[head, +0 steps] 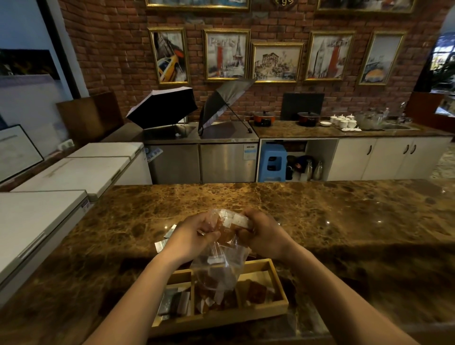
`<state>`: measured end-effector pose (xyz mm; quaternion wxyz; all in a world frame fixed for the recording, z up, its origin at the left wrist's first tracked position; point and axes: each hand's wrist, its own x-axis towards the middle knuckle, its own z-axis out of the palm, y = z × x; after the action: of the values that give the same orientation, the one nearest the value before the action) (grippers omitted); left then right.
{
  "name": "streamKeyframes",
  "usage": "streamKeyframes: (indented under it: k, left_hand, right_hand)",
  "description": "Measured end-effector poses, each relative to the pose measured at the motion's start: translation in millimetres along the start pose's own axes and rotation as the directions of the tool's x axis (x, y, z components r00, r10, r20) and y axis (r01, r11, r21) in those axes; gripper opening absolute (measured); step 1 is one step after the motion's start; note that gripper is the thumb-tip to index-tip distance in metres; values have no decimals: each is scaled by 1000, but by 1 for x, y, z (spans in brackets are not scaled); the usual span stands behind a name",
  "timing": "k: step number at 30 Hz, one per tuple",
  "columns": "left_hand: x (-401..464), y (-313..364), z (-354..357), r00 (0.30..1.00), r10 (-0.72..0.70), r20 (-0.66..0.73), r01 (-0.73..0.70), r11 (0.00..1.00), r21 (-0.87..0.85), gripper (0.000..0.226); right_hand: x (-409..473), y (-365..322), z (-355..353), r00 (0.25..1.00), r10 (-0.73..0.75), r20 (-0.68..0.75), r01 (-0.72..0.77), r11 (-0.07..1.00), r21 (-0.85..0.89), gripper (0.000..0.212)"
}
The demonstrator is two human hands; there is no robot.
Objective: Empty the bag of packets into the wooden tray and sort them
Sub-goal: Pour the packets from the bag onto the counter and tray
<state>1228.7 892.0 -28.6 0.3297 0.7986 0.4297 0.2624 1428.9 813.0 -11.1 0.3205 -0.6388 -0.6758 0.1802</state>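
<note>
Bag (219, 266): clear plastic, part full of packets, long axis upright, top bunched in the curled fingers of left hand (194, 234) and right hand (261, 234), both equally near, hanging straight over the middle compartment of tray (283, 293) on the near counter.

Legible: "Paris" on framed picture (226, 54); "99" on round plaque (286, 3) at top. Fridge sticker (249, 152) and packet print unreadable.

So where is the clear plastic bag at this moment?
In the head view, lower centre: the clear plastic bag is gripped at its top by the left hand and right hand, hanging over the wooden tray.
</note>
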Motion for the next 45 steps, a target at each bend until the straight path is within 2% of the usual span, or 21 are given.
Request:
streamKeyframes:
  k: [4,10,18,23,26,31,39,45]
  left_hand:
    - [2,0,-4,999,7,-47,-8,1000,-12,13]
    - [-3,-4,2,999,19,-30,-19,1000,-1,12]
    - [3,10,-9,995,14,-95,-19,999,-44,12]
    - [-2,8,-6,995,3,-103,-8,999,-44,13]
    - [-2,5,-8,993,-15,-114,9,999,-54,13]
    - [-4,-1,-7,998,1,-64,2,999,34,17]
    - [-2,2,-2,995,41,-87,-42,999,-10,9]
    - [4,11,2,997,50,-55,-52,997,-51,9]
  right_hand:
    - [2,-2,0,999,-16,-31,17,999,49,20]
    - [2,1,1,998,-53,-17,53,999,-8,23]
    - [9,-10,-9,996,-67,-67,69,997,29,19]
    - [6,-9,-7,997,-71,-41,72,997,32,17]
    - [8,-8,-5,991,-99,-84,103,994,36,14]
    - [7,-4,2,993,-111,-50,113,993,42,19]
    - [3,-4,-7,993,-97,-62,99,994,37,17]
    - [-3,-6,-20,995,-70,-74,71,997,11,14]
